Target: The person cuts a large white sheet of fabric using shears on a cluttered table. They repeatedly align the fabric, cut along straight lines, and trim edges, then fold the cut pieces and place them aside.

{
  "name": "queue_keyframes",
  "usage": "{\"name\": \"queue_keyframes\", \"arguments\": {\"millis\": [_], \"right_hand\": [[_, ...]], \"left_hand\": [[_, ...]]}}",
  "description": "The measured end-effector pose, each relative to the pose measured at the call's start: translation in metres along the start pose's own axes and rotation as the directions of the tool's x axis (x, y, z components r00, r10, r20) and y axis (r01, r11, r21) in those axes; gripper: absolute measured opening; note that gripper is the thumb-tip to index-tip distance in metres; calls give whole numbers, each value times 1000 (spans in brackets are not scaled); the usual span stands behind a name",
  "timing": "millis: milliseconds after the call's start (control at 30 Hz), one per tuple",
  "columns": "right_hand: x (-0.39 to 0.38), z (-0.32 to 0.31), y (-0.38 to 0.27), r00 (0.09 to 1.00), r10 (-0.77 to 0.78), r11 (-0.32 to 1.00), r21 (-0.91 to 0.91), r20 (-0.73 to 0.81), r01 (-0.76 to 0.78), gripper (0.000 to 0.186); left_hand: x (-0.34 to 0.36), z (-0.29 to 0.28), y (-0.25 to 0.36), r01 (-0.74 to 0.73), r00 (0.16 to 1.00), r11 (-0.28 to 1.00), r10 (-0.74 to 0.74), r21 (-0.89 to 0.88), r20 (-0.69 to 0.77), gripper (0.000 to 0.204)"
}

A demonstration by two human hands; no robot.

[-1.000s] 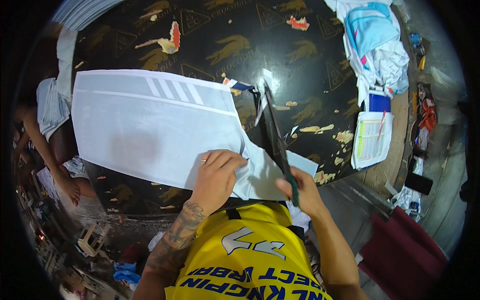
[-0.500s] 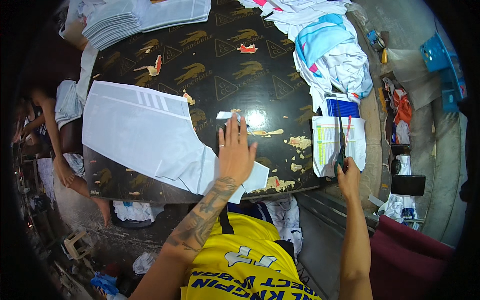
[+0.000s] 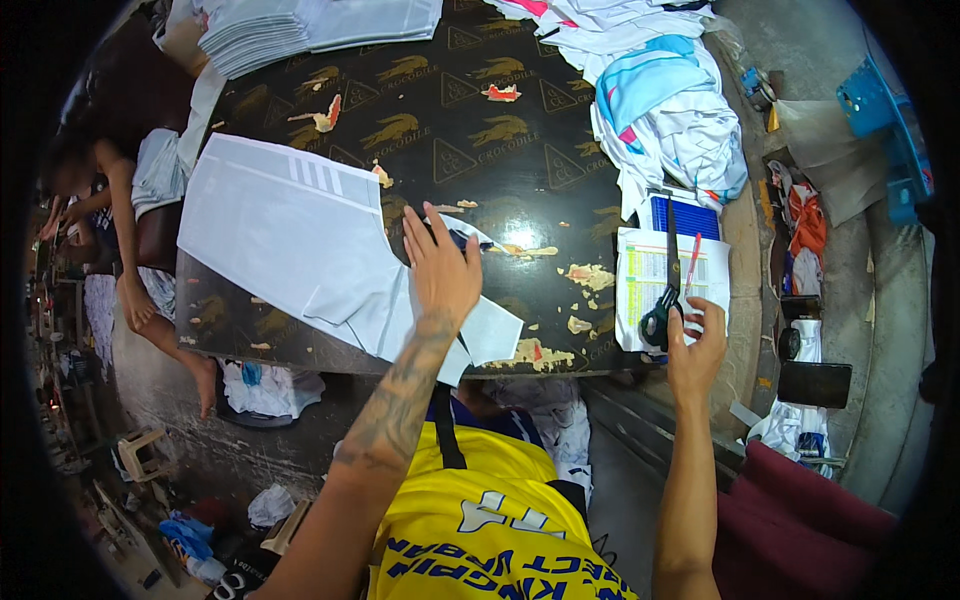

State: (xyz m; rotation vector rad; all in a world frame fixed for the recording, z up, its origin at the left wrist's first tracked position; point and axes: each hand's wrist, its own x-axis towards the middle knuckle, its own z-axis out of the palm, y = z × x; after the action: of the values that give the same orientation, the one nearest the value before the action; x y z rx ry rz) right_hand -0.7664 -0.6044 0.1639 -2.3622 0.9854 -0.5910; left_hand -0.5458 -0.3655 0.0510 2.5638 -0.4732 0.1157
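Note:
My left hand point(image 3: 442, 272) lies flat with fingers stretched out, beside the curved edge of a white fabric garment piece point(image 3: 270, 225) with pale stripes. Small white and dark scraps point(image 3: 463, 238) show by its fingers. A narrow end of the white fabric point(image 3: 492, 332) sticks out to the right of the wrist. At the right, dark-handled scissors point(image 3: 658, 322) rest on a printed paper sheet point(image 3: 640, 270), blades pointing away from me. My right hand point(image 3: 698, 350) is just right of their handles, fingers apart and loosely curled; its thumb is close to the handle, contact unclear.
The dark, worn tabletop point(image 3: 510, 175) has peeled patches. Stacked white fabric pieces point(image 3: 255, 40) sit far left, and a heap of white and blue cloth point(image 3: 670, 110) far right. A red pen point(image 3: 692, 262) lies on the paper. Another person point(image 3: 120, 220) sits at the left.
My right hand has loosened from the scissors, which now lie on the paper. My left hand has moved slightly left and away from me, and small scraps have shifted beside it.

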Motion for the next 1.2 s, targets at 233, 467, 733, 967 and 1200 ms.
{"name": "queue_keyframes", "arguments": {"millis": [233, 467, 733, 967, 1200], "right_hand": [[38, 9, -49, 977, -189, 967, 192, 103, 167, 29], [-4, 136, -102, 621, -415, 910, 321, 665, 264, 37], [-38, 212, -125, 655, -501, 847, 164, 567, 506, 19], [-5, 107, -110, 752, -289, 839, 535, 592, -99, 11], [-19, 94, -183, 645, -40, 771, 434, 763, -465, 9]], "left_hand": [[-125, -67, 134, -33, -84, 626, 775, -779, 626, 46], [-48, -123, -134, 186, 975, 950, -211, -252, -74, 32], [-66, -112, -189, 128, 977, 967, -161, 221, 138, 36], [-72, -108, -93, -72, 958, 916, 173, -396, 227, 37], [-51, -134, -100, -26, 927, 819, 235, -573, 293, 63]]}}
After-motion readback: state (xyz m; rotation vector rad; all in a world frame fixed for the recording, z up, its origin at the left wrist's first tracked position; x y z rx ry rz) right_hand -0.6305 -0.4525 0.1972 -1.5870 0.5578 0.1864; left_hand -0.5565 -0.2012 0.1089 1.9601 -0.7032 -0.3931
